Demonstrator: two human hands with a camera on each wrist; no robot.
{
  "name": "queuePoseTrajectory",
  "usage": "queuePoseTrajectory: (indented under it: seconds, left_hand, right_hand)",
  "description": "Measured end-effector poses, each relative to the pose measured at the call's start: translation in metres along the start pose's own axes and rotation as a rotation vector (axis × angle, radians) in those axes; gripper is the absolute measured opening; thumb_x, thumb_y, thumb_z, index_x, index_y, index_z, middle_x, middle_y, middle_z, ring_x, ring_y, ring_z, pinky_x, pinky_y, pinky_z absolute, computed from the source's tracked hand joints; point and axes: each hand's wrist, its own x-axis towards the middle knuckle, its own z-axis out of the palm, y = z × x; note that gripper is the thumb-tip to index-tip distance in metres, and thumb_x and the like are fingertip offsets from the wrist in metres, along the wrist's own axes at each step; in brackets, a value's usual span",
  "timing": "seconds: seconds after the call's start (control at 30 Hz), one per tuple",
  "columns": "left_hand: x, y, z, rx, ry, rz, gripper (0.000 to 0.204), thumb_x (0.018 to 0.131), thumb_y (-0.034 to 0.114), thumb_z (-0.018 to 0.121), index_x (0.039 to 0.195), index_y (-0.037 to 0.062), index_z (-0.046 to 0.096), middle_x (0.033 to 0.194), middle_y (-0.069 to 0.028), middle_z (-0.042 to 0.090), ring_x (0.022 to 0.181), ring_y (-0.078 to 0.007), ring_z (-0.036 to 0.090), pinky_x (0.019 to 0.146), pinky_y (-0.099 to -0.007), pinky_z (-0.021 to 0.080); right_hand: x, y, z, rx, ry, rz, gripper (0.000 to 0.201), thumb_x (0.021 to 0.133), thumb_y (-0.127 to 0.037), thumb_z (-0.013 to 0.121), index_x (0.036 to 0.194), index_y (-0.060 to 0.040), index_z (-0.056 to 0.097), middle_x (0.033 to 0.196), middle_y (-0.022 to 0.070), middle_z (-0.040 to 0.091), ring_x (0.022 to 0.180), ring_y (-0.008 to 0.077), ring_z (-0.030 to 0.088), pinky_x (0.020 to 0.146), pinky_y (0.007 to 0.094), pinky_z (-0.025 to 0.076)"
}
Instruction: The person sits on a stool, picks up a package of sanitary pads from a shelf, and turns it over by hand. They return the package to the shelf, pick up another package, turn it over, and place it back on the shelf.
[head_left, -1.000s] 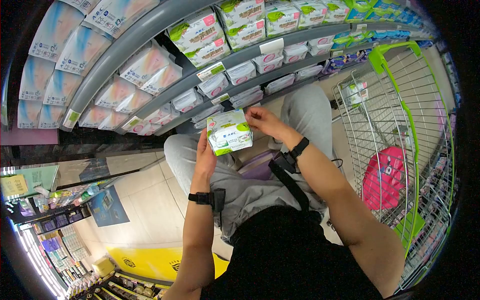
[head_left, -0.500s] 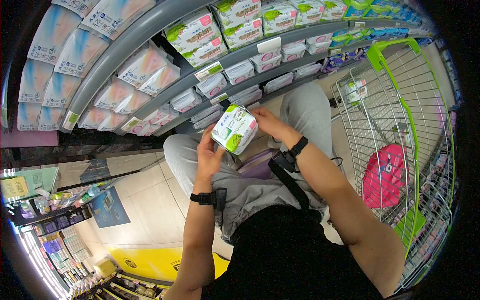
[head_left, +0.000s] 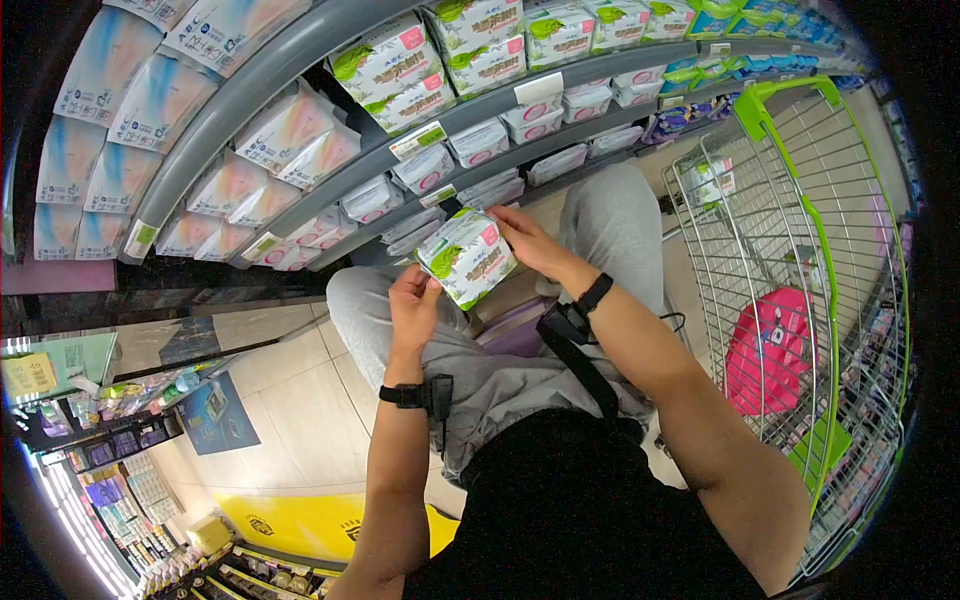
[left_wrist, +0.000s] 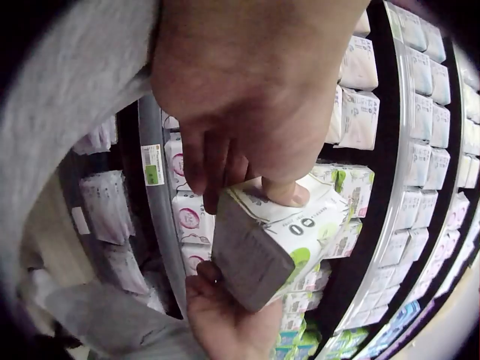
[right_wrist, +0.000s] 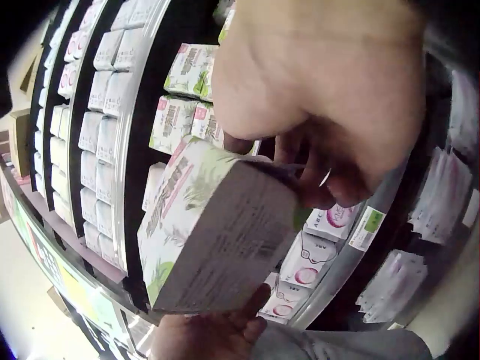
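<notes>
A white and green package (head_left: 468,258) with a pink corner is held between both hands above the person's lap. The left hand (head_left: 412,310) pinches its lower left corner; in the left wrist view that hand's (left_wrist: 247,105) thumb lies on a printed face of the package (left_wrist: 251,251). At its upper right end, the right hand (head_left: 530,243) grips the package. Seen in the right wrist view, the right hand (right_wrist: 322,97) has its fingers curled at one end of the package (right_wrist: 217,232), with a grey side face showing.
Shelves (head_left: 450,115) stacked with white, green and pastel packages curve across the front. At the right stands a wire shopping cart (head_left: 825,260) with green edging, holding a pink bag (head_left: 768,352). A yellow panel (head_left: 300,525) lies at the lower left.
The package has been turned over and rotated between the hands, so a face with a pink corner now shows. Both hands have shifted slightly on it; the cart and shelves look the same.
</notes>
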Motion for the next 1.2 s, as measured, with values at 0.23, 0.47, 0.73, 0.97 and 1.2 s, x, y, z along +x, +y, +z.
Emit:
queuePoseTrajectory:
  seconds: [0.23, 0.47, 0.73, 0.97, 1.2]
  left_hand:
    - [0.003, 0.008, 0.006, -0.149, 0.138, -0.055, 0.032, 0.096, 0.005, 0.056, 0.127, 0.0025, 0.055, 0.118, -0.0047, 0.064, 0.106, -0.0122, 0.060, 0.093, -0.0280, 0.048]
    - [0.004, 0.022, 0.015, -0.227, 0.025, -0.046, 0.045, 0.100, -0.003, 0.044, 0.144, 0.0035, 0.037, 0.131, -0.0087, 0.057, 0.116, -0.0148, 0.056, 0.099, -0.0285, 0.044]
    - [0.000, -0.003, 0.007, -0.119, 0.032, -0.090, 0.038, 0.102, 0.007, 0.043, 0.140, 0.0014, 0.042, 0.132, -0.0077, 0.055, 0.119, -0.0146, 0.053, 0.100, -0.0281, 0.042]
    - [-0.003, 0.004, 0.005, -0.081, 0.164, -0.336, 0.039, 0.101, 0.020, 0.049, 0.133, -0.0022, 0.047, 0.125, -0.0080, 0.059, 0.112, -0.0161, 0.057, 0.098, -0.0303, 0.044]
    - [0.001, -0.002, 0.007, -0.201, 0.119, -0.155, 0.032, 0.102, 0.019, 0.049, 0.130, 0.0036, 0.050, 0.124, -0.0065, 0.059, 0.110, -0.0141, 0.058, 0.094, -0.0283, 0.046]
  right_hand:
    - [-0.009, -0.014, -0.004, 0.118, -0.153, 0.214, 0.034, 0.098, -0.040, 0.059, 0.111, -0.0100, 0.064, 0.092, -0.0065, 0.062, 0.080, 0.0028, 0.050, 0.067, 0.0210, 0.042]
    - [-0.003, -0.001, -0.010, 0.118, -0.179, 0.191, 0.032, 0.100, -0.037, 0.056, 0.115, -0.0094, 0.064, 0.093, -0.0051, 0.062, 0.082, 0.0041, 0.052, 0.067, 0.0221, 0.043]
    - [-0.003, -0.012, 0.000, 0.118, -0.092, 0.107, 0.022, 0.102, -0.030, 0.053, 0.112, -0.0110, 0.059, 0.085, -0.0065, 0.055, 0.073, 0.0020, 0.047, 0.062, 0.0203, 0.041]
    - [-0.004, -0.005, -0.006, 0.033, -0.201, 0.046, 0.022, 0.102, -0.026, 0.054, 0.086, -0.0112, 0.053, 0.075, -0.0100, 0.046, 0.069, 0.0000, 0.039, 0.057, 0.0200, 0.032]
    - [0.000, 0.002, -0.009, -0.070, -0.101, 0.019, 0.023, 0.099, -0.023, 0.058, 0.082, -0.0095, 0.054, 0.072, -0.0075, 0.046, 0.065, 0.0033, 0.039, 0.056, 0.0223, 0.033]
